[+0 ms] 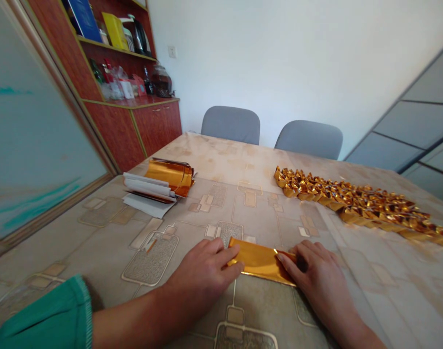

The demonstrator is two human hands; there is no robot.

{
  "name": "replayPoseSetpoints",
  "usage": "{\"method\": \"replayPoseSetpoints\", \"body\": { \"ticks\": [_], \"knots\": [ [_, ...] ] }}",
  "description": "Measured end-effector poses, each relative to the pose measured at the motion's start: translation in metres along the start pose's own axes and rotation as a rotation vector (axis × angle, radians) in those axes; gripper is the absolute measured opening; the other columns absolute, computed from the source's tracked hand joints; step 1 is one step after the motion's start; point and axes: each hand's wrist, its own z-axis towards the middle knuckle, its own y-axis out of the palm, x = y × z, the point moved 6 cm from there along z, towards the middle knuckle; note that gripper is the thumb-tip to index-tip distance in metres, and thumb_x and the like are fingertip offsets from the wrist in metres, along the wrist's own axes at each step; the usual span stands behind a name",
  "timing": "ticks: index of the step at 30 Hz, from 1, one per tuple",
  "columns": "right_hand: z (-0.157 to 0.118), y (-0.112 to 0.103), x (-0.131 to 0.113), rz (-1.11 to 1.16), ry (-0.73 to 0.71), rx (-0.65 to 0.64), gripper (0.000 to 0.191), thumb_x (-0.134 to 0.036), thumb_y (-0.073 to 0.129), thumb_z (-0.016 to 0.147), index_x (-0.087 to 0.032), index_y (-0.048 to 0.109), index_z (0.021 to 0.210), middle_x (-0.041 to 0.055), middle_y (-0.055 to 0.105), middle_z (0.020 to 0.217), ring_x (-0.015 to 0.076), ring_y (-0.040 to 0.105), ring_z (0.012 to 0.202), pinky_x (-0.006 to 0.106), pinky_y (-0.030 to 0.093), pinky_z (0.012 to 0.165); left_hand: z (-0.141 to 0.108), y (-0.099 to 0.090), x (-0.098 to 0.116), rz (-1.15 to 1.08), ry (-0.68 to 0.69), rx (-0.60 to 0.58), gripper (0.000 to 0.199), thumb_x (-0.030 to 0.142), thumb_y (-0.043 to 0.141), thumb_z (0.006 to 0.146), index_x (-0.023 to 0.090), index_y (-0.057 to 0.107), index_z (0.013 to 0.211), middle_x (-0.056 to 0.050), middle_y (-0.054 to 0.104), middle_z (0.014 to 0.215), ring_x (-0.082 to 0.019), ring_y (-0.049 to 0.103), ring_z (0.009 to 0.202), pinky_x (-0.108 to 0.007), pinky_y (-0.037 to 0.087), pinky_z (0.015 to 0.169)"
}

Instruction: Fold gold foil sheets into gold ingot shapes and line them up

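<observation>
A folded strip of shiny gold foil paper (pixel 260 261) lies nearly flat on the patterned tablecloth in front of me. My left hand (pixel 216 264) pinches its left end between thumb and fingers. At the other end, my right hand (pixel 314 271) grips the strip, its thumb on top near a folded-over corner. Part of that right end is hidden behind my fingers. Beyond my left hand rests a loose stack of gold foil sheets (pixel 170 177) with white paper backs (pixel 147 186), curled at the edges.
Rows of folded gold foil pieces (pixel 352 201) stand packed together on the table's right side. Two grey chairs (pixel 230 123) are at the far edge, by a white wall. A red-brown cabinet (pixel 158 123) with shelves stands back left, beside a frosted sliding door (pixel 36 121).
</observation>
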Motion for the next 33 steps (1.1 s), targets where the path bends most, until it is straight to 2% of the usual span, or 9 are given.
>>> {"method": "replayPoseSetpoints", "body": {
  "ticks": [2, 5, 7, 10, 13, 20, 28, 33],
  "knots": [
    [0.0, -0.001, 0.0, -0.031, -0.002, 0.013, 0.038, -0.052, 0.055, 0.092, -0.025, 0.058, 0.066, 0.0034, 0.061, 0.067, 0.0247, 0.055, 0.068, 0.036, 0.034, 0.066, 0.002, -0.002, 0.0, -0.034, 0.013, 0.022, 0.013, 0.021, 0.06, 0.093, 0.019, 0.069, 0.102, -0.008, 0.073, 0.113, -0.026, 0.064, 0.088, -0.04, 0.054, 0.072],
    [-0.001, -0.002, -0.002, -0.087, -0.001, 0.021, 0.034, -0.05, 0.06, 0.09, -0.025, 0.055, 0.067, 0.0026, 0.06, 0.065, 0.0248, 0.054, 0.067, 0.036, 0.033, 0.064, 0.004, -0.002, 0.002, -0.048, 0.069, 0.054, 0.016, 0.019, 0.054, 0.096, 0.017, 0.069, 0.101, -0.009, 0.068, 0.126, -0.029, 0.06, 0.114, -0.048, 0.051, 0.093],
    [-0.001, -0.002, -0.003, -0.116, 0.006, 0.012, 0.032, -0.047, 0.064, 0.088, -0.025, 0.053, 0.068, 0.0018, 0.059, 0.065, 0.0249, 0.054, 0.067, 0.035, 0.033, 0.065, 0.004, 0.001, 0.005, -0.049, 0.126, 0.056, 0.021, 0.015, 0.049, 0.098, 0.014, 0.068, 0.105, -0.01, 0.068, 0.126, -0.027, 0.06, 0.118, -0.045, 0.048, 0.1],
    [-0.001, -0.003, -0.005, -0.142, 0.018, 0.0, 0.03, -0.045, 0.068, 0.086, -0.025, 0.053, 0.068, 0.0015, 0.059, 0.067, 0.0256, 0.055, 0.069, 0.036, 0.033, 0.066, 0.001, 0.005, 0.01, -0.053, 0.172, 0.061, 0.023, 0.013, 0.047, 0.098, 0.01, 0.067, 0.108, -0.013, 0.072, 0.116, -0.024, 0.066, 0.108, -0.038, 0.052, 0.096],
    [-0.001, -0.002, -0.005, -0.146, 0.018, -0.005, 0.031, -0.045, 0.069, 0.086, -0.024, 0.054, 0.069, 0.0019, 0.06, 0.068, 0.0259, 0.056, 0.07, 0.035, 0.034, 0.066, -0.003, 0.006, 0.012, -0.035, 0.157, 0.08, 0.021, 0.013, 0.051, 0.096, 0.009, 0.067, 0.108, -0.014, 0.073, 0.114, -0.025, 0.068, 0.104, -0.039, 0.053, 0.095],
    [-0.001, 0.001, -0.001, -0.101, 0.002, -0.013, 0.031, -0.047, 0.061, 0.091, -0.024, 0.057, 0.07, 0.0019, 0.06, 0.07, 0.0254, 0.056, 0.071, 0.036, 0.034, 0.067, -0.009, 0.01, 0.016, -0.006, 0.158, 0.051, 0.025, 0.013, 0.054, 0.093, 0.007, 0.064, 0.115, -0.017, 0.07, 0.119, -0.026, 0.067, 0.11, -0.036, 0.054, 0.094],
    [-0.003, 0.002, 0.003, -0.024, -0.009, -0.027, 0.046, -0.06, 0.044, 0.096, -0.024, 0.058, 0.07, 0.0023, 0.06, 0.069, 0.0246, 0.056, 0.069, 0.035, 0.035, 0.065, -0.008, 0.004, 0.022, -0.064, 0.102, 0.034, 0.029, 0.013, 0.045, 0.097, 0.003, 0.061, 0.121, -0.018, 0.069, 0.119, -0.025, 0.063, 0.111, -0.035, 0.052, 0.098],
    [-0.004, 0.001, -0.001, 0.003, -0.064, -0.02, 0.048, -0.06, 0.046, 0.096, -0.024, 0.055, 0.066, 0.0009, 0.058, 0.064, 0.0225, 0.054, 0.064, 0.033, 0.035, 0.062, -0.009, 0.001, 0.025, -0.119, 0.077, -0.027, 0.03, 0.02, 0.041, 0.101, 0.012, 0.059, 0.123, -0.012, 0.069, 0.111, -0.024, 0.064, 0.106, -0.036, 0.054, 0.092]
  ]
}}
